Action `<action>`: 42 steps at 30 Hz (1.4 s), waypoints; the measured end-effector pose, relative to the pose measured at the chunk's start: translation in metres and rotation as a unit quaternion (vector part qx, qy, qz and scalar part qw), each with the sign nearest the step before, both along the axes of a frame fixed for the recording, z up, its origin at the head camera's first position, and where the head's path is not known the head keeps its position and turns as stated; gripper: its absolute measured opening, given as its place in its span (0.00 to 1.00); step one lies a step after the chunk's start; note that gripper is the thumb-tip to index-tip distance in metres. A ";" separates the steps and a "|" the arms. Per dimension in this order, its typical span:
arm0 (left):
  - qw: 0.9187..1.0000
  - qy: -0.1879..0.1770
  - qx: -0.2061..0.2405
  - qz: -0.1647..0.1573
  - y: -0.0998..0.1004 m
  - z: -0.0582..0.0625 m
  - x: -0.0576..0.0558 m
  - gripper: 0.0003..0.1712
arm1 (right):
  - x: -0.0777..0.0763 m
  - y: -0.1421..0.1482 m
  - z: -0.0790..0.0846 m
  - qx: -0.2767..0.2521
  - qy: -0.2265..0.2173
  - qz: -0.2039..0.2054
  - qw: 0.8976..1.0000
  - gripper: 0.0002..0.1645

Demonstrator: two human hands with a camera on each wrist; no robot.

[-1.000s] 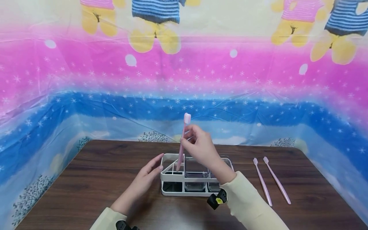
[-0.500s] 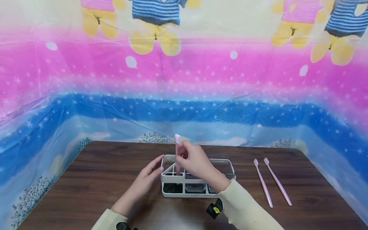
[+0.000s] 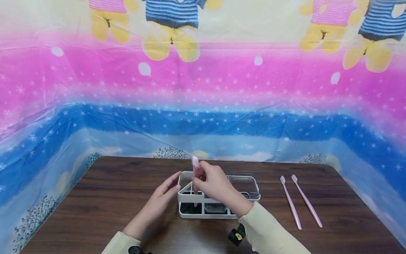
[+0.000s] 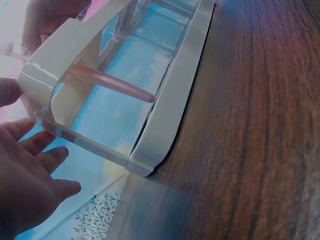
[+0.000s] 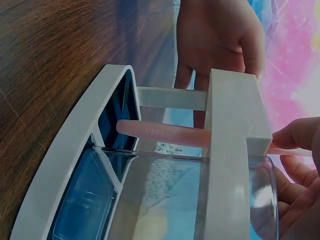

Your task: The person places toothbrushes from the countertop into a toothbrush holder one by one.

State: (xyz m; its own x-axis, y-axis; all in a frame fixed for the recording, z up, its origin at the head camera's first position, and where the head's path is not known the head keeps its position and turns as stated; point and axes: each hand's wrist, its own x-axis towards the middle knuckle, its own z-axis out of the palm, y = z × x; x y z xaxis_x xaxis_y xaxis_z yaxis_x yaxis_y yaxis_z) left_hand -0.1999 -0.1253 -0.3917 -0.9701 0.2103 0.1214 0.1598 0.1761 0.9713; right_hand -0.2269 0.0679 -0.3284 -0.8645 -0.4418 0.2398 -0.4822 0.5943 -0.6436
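My right hand point(image 3: 215, 181) pinches a pink toothbrush point(image 3: 195, 161) between thumb and fingers, bristle head up. Its handle point(image 5: 165, 134) passes down through the left section of a white toothbrush holder point(image 3: 190, 198). In the left wrist view the handle's lower end point(image 4: 137, 94) hangs inside the frame, close to the base. My left hand point(image 3: 163, 194) steadies the holder's left end, thumb and fingertips at the upper rim, the other fingers loosely extended. Clear cups point(image 3: 216, 207) fill the holder's middle and right sections, partly hidden behind my right hand.
Two more pink toothbrushes, one point(image 3: 290, 203) nearer the holder and one point(image 3: 307, 201) farther right, lie side by side on the dark wooden table point(image 3: 120, 183). A printed cloth point(image 3: 222, 120) hangs around the table's back and sides.
My right hand has moved down and slightly left, lowering the toothbrush from above the holder into its left section. The left hand stays at the holder's left end.
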 end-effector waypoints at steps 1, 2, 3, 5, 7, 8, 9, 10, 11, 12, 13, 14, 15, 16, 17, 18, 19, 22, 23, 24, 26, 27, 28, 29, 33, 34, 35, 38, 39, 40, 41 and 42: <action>1.000 0.000 0.000 0.000 0.000 0.000 0.000 0.27 | 0.000 0.000 -0.001 0.001 0.002 0.000 1.000 0.06; 1.000 0.000 0.000 0.000 0.000 0.000 0.000 0.27 | 0.000 0.000 -0.001 0.002 0.004 0.000 1.000 0.07; 1.000 0.000 0.000 0.000 0.000 0.000 0.000 0.27 | 0.000 0.000 -0.001 0.003 0.004 0.000 1.000 0.07; 1.000 0.001 0.001 -0.001 0.000 0.000 0.000 0.27 | 0.000 -0.001 -0.002 0.002 0.004 0.000 1.000 0.07; 1.000 0.003 0.002 -0.003 0.000 -0.001 -0.001 0.28 | 0.000 -0.002 -0.002 0.003 0.005 0.001 1.000 0.08; 1.000 0.003 0.003 -0.004 -0.001 -0.001 -0.001 0.28 | 0.000 -0.002 -0.003 0.004 0.007 0.001 1.000 0.08; 1.000 0.003 0.003 -0.004 -0.001 -0.002 -0.001 0.28 | 0.000 -0.002 -0.003 0.003 0.007 0.002 1.000 0.08; 1.000 0.004 0.002 -0.005 -0.001 -0.002 -0.001 0.28 | 0.000 -0.002 -0.004 0.004 0.009 0.002 1.000 0.08; 1.000 0.004 0.001 -0.005 -0.001 -0.002 -0.001 0.28 | 0.000 -0.002 -0.004 0.005 0.010 0.002 1.000 0.08; 1.000 0.005 0.000 -0.005 -0.001 -0.002 -0.001 0.28 | 0.000 -0.002 -0.005 0.005 0.010 0.002 1.000 0.09; 1.000 0.005 -0.001 -0.005 -0.001 -0.002 -0.001 0.28 | 0.000 -0.002 -0.005 0.005 0.010 0.003 1.000 0.09; 1.000 0.005 -0.002 -0.005 -0.001 -0.002 -0.001 0.28 | 0.000 -0.002 -0.006 0.005 0.009 0.003 1.000 0.09; 1.000 0.005 -0.003 -0.005 -0.001 -0.002 -0.001 0.29 | -0.001 -0.002 -0.006 0.004 0.008 0.003 1.000 0.09; 1.000 0.005 -0.004 -0.005 -0.001 -0.002 0.000 0.29 | -0.001 -0.002 -0.007 0.005 0.008 0.002 1.000 0.09; 1.000 0.005 -0.004 -0.005 -0.001 -0.002 0.000 0.29 | -0.001 -0.001 -0.007 0.004 0.007 0.002 1.000 0.09; 1.000 0.005 -0.005 -0.004 -0.001 -0.002 0.000 0.29 | -0.001 -0.001 -0.007 0.004 0.006 0.001 1.000 0.09; 1.000 0.004 -0.005 -0.004 -0.001 -0.002 0.000 0.29 | -0.001 -0.001 -0.007 0.004 0.005 0.001 1.000 0.09; 1.000 0.004 -0.006 -0.003 0.000 -0.002 0.000 0.28 | -0.001 -0.001 -0.007 0.003 0.003 -0.001 1.000 0.10; 1.000 0.004 -0.006 -0.003 0.000 -0.001 0.000 0.28 | -0.001 -0.001 -0.007 0.003 0.001 -0.001 1.000 0.10; 1.000 0.003 -0.005 -0.003 0.000 -0.001 0.000 0.28 | -0.001 -0.001 -0.007 0.003 -0.001 -0.001 1.000 0.10; 1.000 0.003 -0.005 -0.003 -0.001 -0.001 0.000 0.28 | -0.001 -0.001 -0.006 0.004 -0.003 0.000 1.000 0.11; 1.000 0.003 -0.005 -0.003 -0.001 -0.001 0.000 0.28 | -0.001 -0.001 -0.006 0.003 -0.004 0.001 1.000 0.12; 1.000 0.002 -0.005 -0.003 -0.001 -0.001 0.000 0.27 | -0.001 -0.001 -0.005 0.002 -0.006 0.002 1.000 0.12; 1.000 0.002 -0.006 -0.002 -0.001 -0.002 0.000 0.27 | -0.001 0.000 -0.005 0.001 -0.007 0.003 1.000 0.13; 1.000 0.001 -0.009 -0.001 0.000 -0.002 0.001 0.27 | 0.001 0.006 -0.001 -0.011 -0.009 0.005 1.000 0.15; 1.000 0.000 -0.010 0.000 0.000 -0.002 0.001 0.27 | 0.001 0.008 0.001 -0.015 -0.007 0.003 1.000 0.16; 1.000 0.001 -0.010 0.001 0.000 -0.002 0.001 0.27 | 0.001 0.011 0.003 -0.019 -0.002 -0.001 1.000 0.16; 1.000 0.000 -0.012 0.004 0.000 -0.002 0.001 0.27 | 0.001 0.024 0.009 -0.035 0.023 -0.016 0.999 0.16; 1.000 0.001 -0.012 0.006 0.000 -0.002 0.000 0.27 | 0.001 0.030 0.012 -0.039 0.031 -0.027 0.998 0.16; 1.000 0.000 -0.012 0.007 0.000 -0.001 0.000 0.27 | 0.001 0.036 0.014 -0.042 0.042 -0.033 0.998 0.16; 1.000 0.000 -0.012 0.008 0.000 -0.001 0.000 0.28 | 0.001 0.044 0.016 -0.043 0.052 -0.040 0.997 0.16; 1.000 0.000 -0.013 0.010 0.000 -0.001 0.000 0.28 | 0.000 0.052 0.017 -0.041 0.062 -0.048 0.996 0.16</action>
